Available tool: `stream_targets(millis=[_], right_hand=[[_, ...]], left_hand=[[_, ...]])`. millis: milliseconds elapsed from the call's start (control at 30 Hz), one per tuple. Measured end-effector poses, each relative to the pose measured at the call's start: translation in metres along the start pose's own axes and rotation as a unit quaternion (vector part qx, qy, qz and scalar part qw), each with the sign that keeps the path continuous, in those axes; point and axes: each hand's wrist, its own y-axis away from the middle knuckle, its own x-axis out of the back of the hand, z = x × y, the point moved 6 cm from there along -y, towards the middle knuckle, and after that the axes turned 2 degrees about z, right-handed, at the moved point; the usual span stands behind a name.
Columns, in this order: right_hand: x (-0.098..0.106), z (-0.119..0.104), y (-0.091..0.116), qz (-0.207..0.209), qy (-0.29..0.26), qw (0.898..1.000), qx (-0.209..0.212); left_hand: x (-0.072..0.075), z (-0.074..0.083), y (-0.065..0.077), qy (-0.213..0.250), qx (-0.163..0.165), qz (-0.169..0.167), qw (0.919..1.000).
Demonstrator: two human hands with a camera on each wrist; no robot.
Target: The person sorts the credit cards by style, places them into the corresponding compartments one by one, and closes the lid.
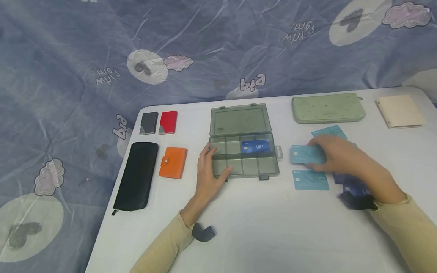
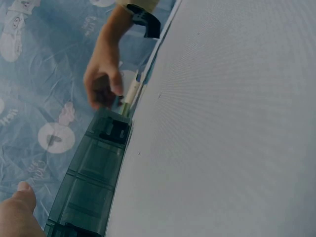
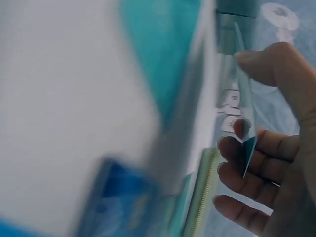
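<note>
My right hand (image 1: 336,153) pinches a light-blue VIP card (image 1: 304,154) between thumb and fingers. In the right wrist view that card (image 3: 245,94) stands edge-on, lifted off the table. Another light-blue card (image 1: 310,180) lies just in front, and one more (image 1: 329,131) lies behind. Dark blue cards (image 1: 356,189) are partly hidden under the right forearm. Against the left side of a translucent green compartment box (image 1: 244,176) rests my left hand (image 1: 208,182), fingers extended and thumb over the front corner. The box's lid lies back; a dark blue VIP card (image 1: 256,146) sits in its rear right compartments.
Left of the box lie a black card holder (image 1: 148,123), a red one (image 1: 168,122), an orange snap wallet (image 1: 173,163) and a long black zip wallet (image 1: 136,176). At the back right are a green zip wallet (image 1: 327,108) and a cream wallet (image 1: 400,111).
</note>
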Motion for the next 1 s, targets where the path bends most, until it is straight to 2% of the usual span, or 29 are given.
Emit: stream_targets(millis=[100, 200, 367, 467, 567, 667, 1000], right_hand=[[0.013, -0.022, -0.005, 0.038, 0.005, 0.999, 0.023], [0.018, -0.052, -0.016, 0.059, 0.006, 0.996, 0.063], [0.002, -0.097, -0.035, 0.068, -0.004, 0.988, 0.139], [-0.009, -0.114, -0.044, 0.077, -0.015, 0.981, 0.178], [-0.019, -0.119, -0.048, 0.083, -0.013, 0.978, 0.193], [-0.024, -0.116, -0.048, 0.084, -0.009, 0.978, 0.189], [-0.024, -0.098, -0.029, 0.079, -0.027, 0.979, 0.185]], left_hand=[[0.001, 0.0, 0.0, -0.001, -0.002, 0.001, 1.0], [0.002, -0.001, -0.001, -0.001, -0.001, 0.003, 1.0], [0.001, -0.003, 0.0, 0.004, -0.001, 0.006, 1.0], [-0.002, -0.003, 0.0, 0.006, 0.001, 0.004, 1.0], [-0.005, -0.003, 0.0, 0.005, 0.001, -0.001, 1.0], [-0.006, -0.001, -0.001, 0.003, -0.003, -0.004, 1.0], [0.0, -0.001, -0.002, -0.003, -0.003, 0.002, 1.0]])
